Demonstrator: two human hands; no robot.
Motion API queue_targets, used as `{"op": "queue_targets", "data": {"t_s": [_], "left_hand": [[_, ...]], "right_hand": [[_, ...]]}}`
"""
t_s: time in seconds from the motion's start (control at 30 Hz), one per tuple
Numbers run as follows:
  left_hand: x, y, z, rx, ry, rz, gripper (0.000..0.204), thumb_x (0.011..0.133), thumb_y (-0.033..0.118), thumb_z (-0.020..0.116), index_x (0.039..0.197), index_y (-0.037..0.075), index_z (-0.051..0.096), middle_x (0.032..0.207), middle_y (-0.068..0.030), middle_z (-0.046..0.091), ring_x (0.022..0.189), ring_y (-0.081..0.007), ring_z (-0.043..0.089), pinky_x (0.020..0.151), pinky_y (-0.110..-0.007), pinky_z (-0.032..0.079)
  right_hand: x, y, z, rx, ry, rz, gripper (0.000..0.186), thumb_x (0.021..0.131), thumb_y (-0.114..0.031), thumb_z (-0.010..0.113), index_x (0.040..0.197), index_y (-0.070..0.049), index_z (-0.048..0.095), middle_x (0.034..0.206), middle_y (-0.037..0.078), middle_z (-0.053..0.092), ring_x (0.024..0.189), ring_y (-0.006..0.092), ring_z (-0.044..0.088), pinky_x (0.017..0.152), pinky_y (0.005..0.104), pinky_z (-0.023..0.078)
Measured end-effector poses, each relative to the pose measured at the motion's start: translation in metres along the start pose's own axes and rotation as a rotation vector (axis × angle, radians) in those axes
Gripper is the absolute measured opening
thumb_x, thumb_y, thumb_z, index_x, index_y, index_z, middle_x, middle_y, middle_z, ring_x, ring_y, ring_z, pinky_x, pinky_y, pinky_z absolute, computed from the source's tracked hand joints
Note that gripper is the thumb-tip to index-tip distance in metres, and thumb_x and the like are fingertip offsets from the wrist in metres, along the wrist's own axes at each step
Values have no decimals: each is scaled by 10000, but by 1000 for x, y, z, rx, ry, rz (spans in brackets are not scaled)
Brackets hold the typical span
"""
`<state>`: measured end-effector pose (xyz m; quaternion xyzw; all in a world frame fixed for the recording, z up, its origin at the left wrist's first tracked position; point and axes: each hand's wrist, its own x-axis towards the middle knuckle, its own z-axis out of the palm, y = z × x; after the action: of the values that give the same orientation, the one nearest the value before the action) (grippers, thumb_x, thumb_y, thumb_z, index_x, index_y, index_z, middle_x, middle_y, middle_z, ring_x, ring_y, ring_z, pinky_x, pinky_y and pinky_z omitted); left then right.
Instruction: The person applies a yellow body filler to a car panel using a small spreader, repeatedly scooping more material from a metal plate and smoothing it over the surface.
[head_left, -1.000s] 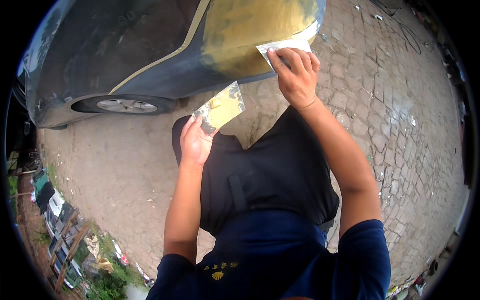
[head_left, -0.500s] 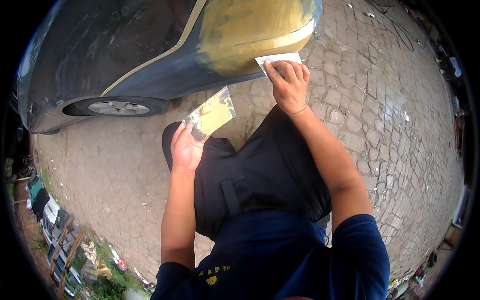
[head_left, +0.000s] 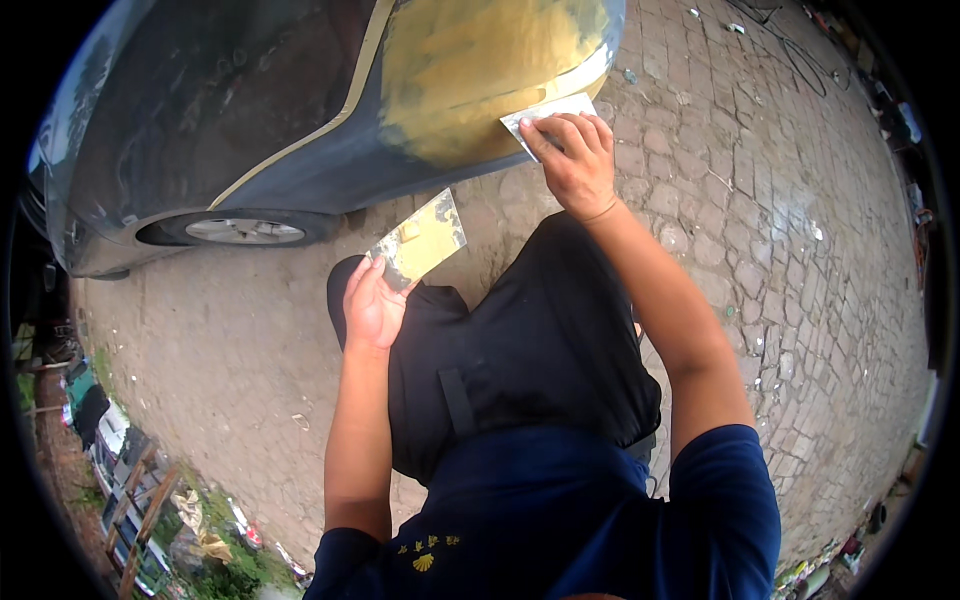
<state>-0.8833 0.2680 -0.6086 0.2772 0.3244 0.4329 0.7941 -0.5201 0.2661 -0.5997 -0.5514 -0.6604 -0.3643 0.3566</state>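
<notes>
My left hand grips a flat square plate, smeared with yellow putty and grey patches, with a small lump of putty on it. My right hand pinches a thin pale flat spreader against or just in front of the lower edge of the yellow putty patch on the car's dark body corner; whether it touches cannot be told exactly. A narrow yellow-beige line runs along the car's body above the wheel. I am squatting, my dark trousers below my hands.
The ground is cobbled paving with small bits of litter. Dark cables lie at the upper right. At the lower left are weeds, wooden planks and assorted scrap; more clutter lines the right rim.
In the picture, my right hand and spreader are slightly lower than a second ago, and the plate has shifted down and left. The car also appears shifted left as the view moves. Both grips are unchanged.
</notes>
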Motion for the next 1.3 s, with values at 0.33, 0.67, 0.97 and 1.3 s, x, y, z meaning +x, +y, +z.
{"op": "queue_targets", "data": {"t_s": [0.33, 0.67, 0.97, 1.3], "left_hand": [[2, -2, 8, 24, -35, 15, 347, 1083, 141, 492, 1380, -26, 559, 1391, -165, 661, 1280, -288, 657, 1054, -444, 545], [7, -5, 16, 61, -22, -1, 338, 1084, 131, 490, 1376, -24, 560, 1393, -163, 664, 1278, -283, 659, 1051, -435, 550], [14, -8, 23, 80, -28, -7, 341, 1083, 133, 495, 1375, -29, 567, 1395, -169, 662, 1282, -288, 657, 1050, -437, 551], [18, -11, 27, 109, -10, -8, 353, 1078, 137, 508, 1385, -28, 562, 1387, -160, 670, 1275, -277, 660, 1044, -436, 547]], "right_hand": [[-12, 23, -2, 91, -75, -79, 459, 804, -103, 704, 1248, -203, 759, 1124, -47, 663, 1099, 185, 626, 1003, 389, 490], [6, 54, 3, 73, 50, -47, 464, 791, -67, 722, 1229, -214, 768, 1152, -33, 662, 1096, 197, 632, 1024, 400, 478], [-14, 69, -20, 189, -45, -49, 460, 783, -37, 720, 1219, -171, 770, 1149, 4, 664, 1073, 227, 652, 999, 432, 543], [-25, 81, -9, 274, -73, -124, 457, 811, -51, 689, 1254, -146, 747, 1074, 19, 632, 1121, 231, 630, 1010, 407, 544]]}}
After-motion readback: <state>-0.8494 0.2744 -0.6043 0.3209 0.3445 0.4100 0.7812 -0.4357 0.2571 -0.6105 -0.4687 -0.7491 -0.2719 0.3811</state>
